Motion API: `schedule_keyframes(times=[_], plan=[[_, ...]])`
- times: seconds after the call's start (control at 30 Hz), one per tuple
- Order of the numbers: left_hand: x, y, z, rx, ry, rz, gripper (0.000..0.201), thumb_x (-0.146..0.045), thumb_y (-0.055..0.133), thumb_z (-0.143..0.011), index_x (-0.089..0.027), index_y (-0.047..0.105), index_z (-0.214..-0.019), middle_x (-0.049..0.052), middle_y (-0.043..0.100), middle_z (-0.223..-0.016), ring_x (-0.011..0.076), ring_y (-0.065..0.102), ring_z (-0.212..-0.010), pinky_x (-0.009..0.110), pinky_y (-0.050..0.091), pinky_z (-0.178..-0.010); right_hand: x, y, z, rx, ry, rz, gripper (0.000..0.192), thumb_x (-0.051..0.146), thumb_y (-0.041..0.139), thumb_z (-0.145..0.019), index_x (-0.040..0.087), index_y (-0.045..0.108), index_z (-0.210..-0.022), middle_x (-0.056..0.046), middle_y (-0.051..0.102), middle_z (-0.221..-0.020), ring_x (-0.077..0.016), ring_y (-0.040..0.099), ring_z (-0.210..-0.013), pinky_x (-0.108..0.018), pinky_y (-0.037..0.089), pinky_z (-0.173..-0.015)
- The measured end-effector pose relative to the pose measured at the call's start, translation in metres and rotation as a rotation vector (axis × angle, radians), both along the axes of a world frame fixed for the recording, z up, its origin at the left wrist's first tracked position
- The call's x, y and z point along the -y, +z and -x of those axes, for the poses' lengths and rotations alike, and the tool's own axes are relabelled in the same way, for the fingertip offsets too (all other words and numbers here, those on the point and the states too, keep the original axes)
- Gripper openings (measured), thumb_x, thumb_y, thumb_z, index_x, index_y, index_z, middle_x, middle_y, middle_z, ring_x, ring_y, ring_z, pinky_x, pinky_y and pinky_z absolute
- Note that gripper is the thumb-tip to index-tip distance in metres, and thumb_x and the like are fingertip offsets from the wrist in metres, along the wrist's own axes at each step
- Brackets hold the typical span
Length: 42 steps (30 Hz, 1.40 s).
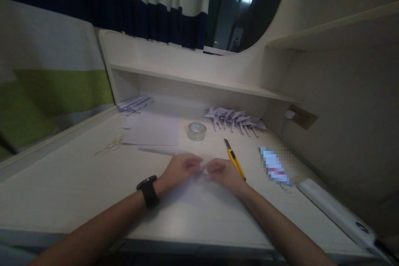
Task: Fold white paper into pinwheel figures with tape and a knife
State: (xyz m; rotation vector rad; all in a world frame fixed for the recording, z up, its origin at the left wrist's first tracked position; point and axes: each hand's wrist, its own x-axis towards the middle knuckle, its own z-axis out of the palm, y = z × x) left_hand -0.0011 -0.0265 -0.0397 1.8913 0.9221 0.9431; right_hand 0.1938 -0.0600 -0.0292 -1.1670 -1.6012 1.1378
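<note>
Pinching a small fold of white paper point(204, 170) between them, the left hand point(181, 168) and right hand point(224, 172) meet low over the desk point(77, 187), fingers curled nearly closed on the sheet. A slip here would likely skew the crease, and the yellow utility knife point(234, 158) lies just beside the right hand, its blade out, close enough to nick a knuckle.
</note>
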Motion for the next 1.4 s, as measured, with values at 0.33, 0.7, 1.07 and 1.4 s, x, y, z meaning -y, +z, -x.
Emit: schedule_keyframes(times=[0.33,0.7,1.07,1.4], plan=[[0.005,0.006,0.000,-0.066,0.011,-0.044,0.023,-0.027,0.059,-0.078,-0.016,0.072,-0.093,0.007,0.072,-0.090,0.0204,0.066,-0.082,0.030,0.050,-0.074,-0.002,-0.003,-0.001,0.009,-0.005,-0.029,0.036,0.038,0.084,-0.049,0.016,0.066,-0.072,0.000,0.065,-0.066,-0.0135,0.060,-0.060,-0.027,0.049,-0.059],[0.012,0.013,-0.001,-0.110,-0.005,-0.160,0.020,-0.019,0.056,-0.077,-0.019,0.070,-0.092,0.004,0.072,-0.089,0.0188,0.066,-0.082,0.029,0.048,-0.075,-0.007,-0.009,-0.001,-0.119,0.000,-0.028,0.044,0.032,0.085,-0.050,0.018,0.064,-0.086,0.000,0.065,-0.077,-0.0132,0.060,-0.068,-0.028,0.049,-0.065],[0.021,0.015,-0.006,0.018,-0.052,0.010,0.032,-0.012,0.055,-0.073,-0.020,0.045,-0.103,-0.001,0.071,-0.075,0.0170,0.067,-0.069,0.024,0.046,-0.060,0.003,0.002,-0.005,0.280,0.133,-0.469,0.063,0.036,0.083,-0.058,0.028,0.057,-0.114,-0.007,0.040,-0.129,-0.0168,0.054,-0.094,-0.029,0.047,-0.075],[0.024,0.017,-0.006,-0.041,-0.023,-0.023,0.025,-0.015,0.057,-0.074,-0.020,0.051,-0.097,0.000,0.072,-0.076,0.0182,0.068,-0.069,0.026,0.047,-0.062,0.007,0.012,-0.007,0.453,0.159,-0.520,0.044,0.038,0.080,-0.062,0.022,0.061,-0.098,-0.004,0.059,-0.094,-0.0175,0.055,-0.083,-0.029,0.044,-0.072]])
